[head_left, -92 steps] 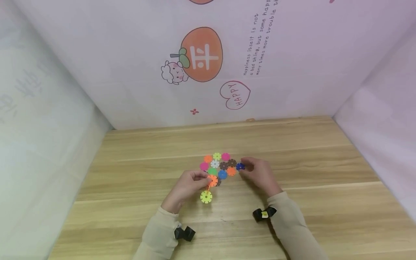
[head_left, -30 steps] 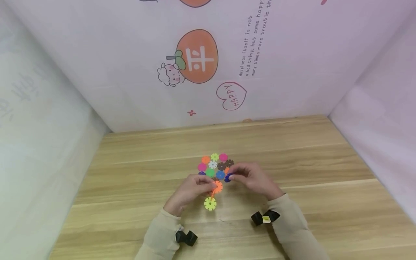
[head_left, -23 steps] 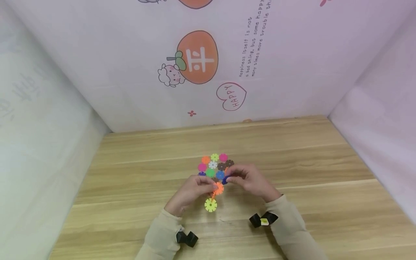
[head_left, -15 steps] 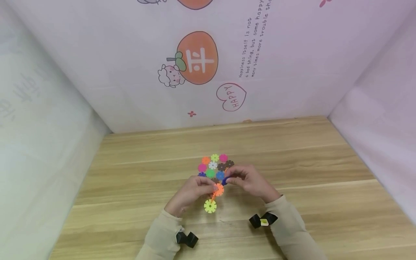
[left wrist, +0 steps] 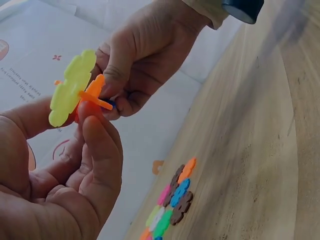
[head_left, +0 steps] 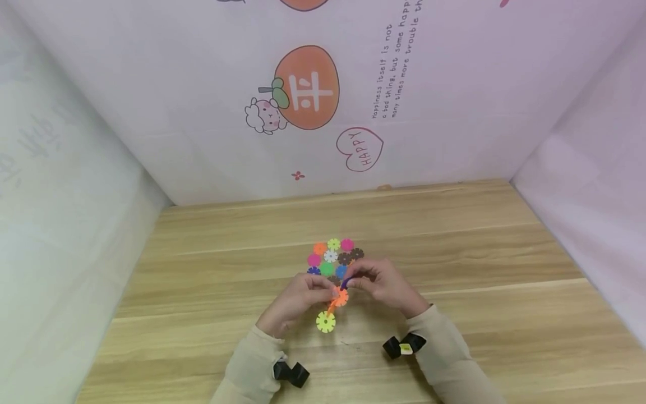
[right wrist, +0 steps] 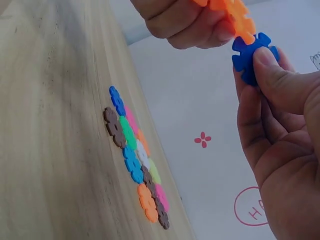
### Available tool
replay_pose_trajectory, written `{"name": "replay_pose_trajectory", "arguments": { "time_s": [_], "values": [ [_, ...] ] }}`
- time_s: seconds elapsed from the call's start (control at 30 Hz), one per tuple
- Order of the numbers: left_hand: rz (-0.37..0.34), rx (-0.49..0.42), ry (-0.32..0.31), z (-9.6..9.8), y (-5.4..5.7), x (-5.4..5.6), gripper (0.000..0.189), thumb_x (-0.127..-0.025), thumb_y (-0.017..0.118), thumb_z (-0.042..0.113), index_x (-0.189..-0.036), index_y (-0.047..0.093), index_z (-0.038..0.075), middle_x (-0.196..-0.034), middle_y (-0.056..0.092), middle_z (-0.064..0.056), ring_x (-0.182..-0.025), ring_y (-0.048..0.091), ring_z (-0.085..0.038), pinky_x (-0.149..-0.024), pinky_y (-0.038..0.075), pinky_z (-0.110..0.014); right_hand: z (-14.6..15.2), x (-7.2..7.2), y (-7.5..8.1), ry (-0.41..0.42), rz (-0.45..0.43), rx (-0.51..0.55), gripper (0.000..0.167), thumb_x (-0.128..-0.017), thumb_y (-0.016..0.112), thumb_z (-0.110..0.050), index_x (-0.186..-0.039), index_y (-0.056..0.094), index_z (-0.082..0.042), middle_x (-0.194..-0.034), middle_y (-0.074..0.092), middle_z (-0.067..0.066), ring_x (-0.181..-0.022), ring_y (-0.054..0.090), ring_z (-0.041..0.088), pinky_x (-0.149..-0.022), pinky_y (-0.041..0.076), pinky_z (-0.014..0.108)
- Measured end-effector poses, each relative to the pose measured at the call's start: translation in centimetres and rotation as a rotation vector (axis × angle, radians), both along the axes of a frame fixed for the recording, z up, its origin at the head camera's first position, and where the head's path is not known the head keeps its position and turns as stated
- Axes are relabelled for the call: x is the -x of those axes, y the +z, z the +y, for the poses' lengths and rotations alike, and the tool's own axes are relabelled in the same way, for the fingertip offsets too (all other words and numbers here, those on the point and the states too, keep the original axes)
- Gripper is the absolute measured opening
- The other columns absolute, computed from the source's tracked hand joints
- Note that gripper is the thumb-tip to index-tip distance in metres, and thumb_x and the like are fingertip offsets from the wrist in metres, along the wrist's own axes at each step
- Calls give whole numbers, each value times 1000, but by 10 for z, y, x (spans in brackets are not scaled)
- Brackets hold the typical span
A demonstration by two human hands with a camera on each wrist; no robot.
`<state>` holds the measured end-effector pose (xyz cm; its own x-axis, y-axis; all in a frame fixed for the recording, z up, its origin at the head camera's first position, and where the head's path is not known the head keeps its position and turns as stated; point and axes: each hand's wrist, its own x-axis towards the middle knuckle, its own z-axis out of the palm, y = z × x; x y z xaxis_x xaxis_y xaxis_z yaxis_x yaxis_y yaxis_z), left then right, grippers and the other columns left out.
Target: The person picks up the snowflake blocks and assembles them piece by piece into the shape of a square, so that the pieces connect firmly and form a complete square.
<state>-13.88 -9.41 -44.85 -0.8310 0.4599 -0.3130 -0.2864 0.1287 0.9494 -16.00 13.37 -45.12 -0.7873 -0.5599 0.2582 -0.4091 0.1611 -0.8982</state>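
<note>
My left hand [head_left: 298, 296] pinches a small chain of notched interlocking discs: an orange disc [head_left: 342, 298], another orange piece seen edge-on, and a yellow disc [head_left: 325, 322] at the lower end. In my right hand [head_left: 382, 287], a dark blue disc [right wrist: 245, 60] is pinched between thumb and fingers. The blue disc's edge meets the orange disc in the right wrist view; whether their notches are locked I cannot tell. Both hands are raised above the wooden table, close together. The left wrist view shows the yellow disc [left wrist: 72, 90] side-on, crossed by an orange one.
Several loose discs lie flat in a cluster just beyond the hands, among them a white disc [head_left: 330, 256], a green disc [head_left: 327, 269] and a pink disc [head_left: 346, 245]. Printed cloth [head_left: 227, 151] walls in the wooden table [head_left: 227, 235] behind and at both sides.
My right hand has picked the dark blue disc up from the cluster's right side, carried it left and turned it edge-on against the orange disc. The left hand has shifted slightly right and nearer.
</note>
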Motion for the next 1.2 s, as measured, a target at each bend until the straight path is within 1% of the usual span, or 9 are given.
{"name": "replay_pose_trajectory", "arguments": {
  "time_s": [0.07, 0.17, 0.4, 0.57, 0.73, 0.87, 1.03, 1.1, 1.2],
  "values": [
    [-5, -6, 6, 0, 0, 0, 20, -89, 69, 13, -102, 70, -2, -104, 68, -6, -89, 64, -13, -92, 55, -40, -1, -1, 0, -7, 8, 8, 11, -89, 67, 1, -95, 70, -7, -92, 72, 7, -86, 67, 10, -79, 59, 28],
    [-13, -17, 15, 1, 1, -1, 21, -89, 69, 12, -102, 70, -3, -105, 68, -7, -91, 64, -14, -93, 54, -40, -2, -1, -1, -5, 18, 24, 12, -88, 67, 4, -95, 71, -6, -92, 72, 8, -85, 68, 15, -78, 59, 29],
    [-11, -24, 6, -1, 3, -1, 19, -88, 69, 9, -101, 70, -5, -105, 67, -5, -92, 63, -14, -90, 55, -35, -4, 1, -2, 51, 20, 39, 10, -88, 66, 4, -95, 71, -3, -89, 72, 10, -82, 69, 28, -76, 60, 32],
    [-2, -27, -4, -1, 5, -2, 17, -87, 69, 7, -100, 70, -5, -104, 69, -6, -93, 64, -14, -89, 55, -32, -4, 4, -4, 91, 54, 51, 9, -88, 67, 2, -93, 72, -4, -86, 72, 10, -79, 68, 32, -73, 60, 33],
    [2, -6, -21, -3, 6, -1, 20, -88, 70, 9, -102, 70, -5, -108, 68, -7, -97, 64, -15, -90, 54, -33, -5, 4, -6, 103, 65, 63, 10, -87, 67, 5, -92, 72, -3, -85, 73, 10, -78, 69, 32, -72, 60, 35],
    [-10, -16, -44, -5, 6, 0, 19, -90, 68, 11, -101, 69, -4, -105, 70, -4, -97, 64, -14, -90, 54, -32, -7, 3, -6, 102, 65, 66, 11, -87, 67, 6, -94, 72, -2, -87, 73, 11, -79, 69, 31, -73, 60, 33],
    [-12, -26, -77, -7, 6, 3, 24, -91, 67, 14, -106, 68, -5, -98, 73, 0, -95, 66, -13, -92, 53, -33, -9, 2, -5, 135, 39, 101, 11, -88, 66, 5, -96, 72, 0, -91, 74, 14, -83, 71, 19, -75, 60, 31],
    [-14, -27, -83, -8, 6, 4, 26, -92, 67, 15, -108, 68, -5, -98, 74, 0, -95, 66, -12, -93, 53, -33, -9, 2, -6, 146, 26, 114, 12, -88, 66, 5, -97, 72, 1, -92, 74, 15, -85, 71, 14, -76, 60, 32],
    [-26, -33, -79, -8, 5, 4, 27, -93, 68, 16, -110, 68, -6, -100, 74, -1, -95, 66, -12, -93, 53, -32, -9, 2, -7, 140, 19, 114, 12, -89, 66, 4, -99, 72, 1, -95, 74, 15, -88, 71, 11, -77, 60, 33]
  ]
}}
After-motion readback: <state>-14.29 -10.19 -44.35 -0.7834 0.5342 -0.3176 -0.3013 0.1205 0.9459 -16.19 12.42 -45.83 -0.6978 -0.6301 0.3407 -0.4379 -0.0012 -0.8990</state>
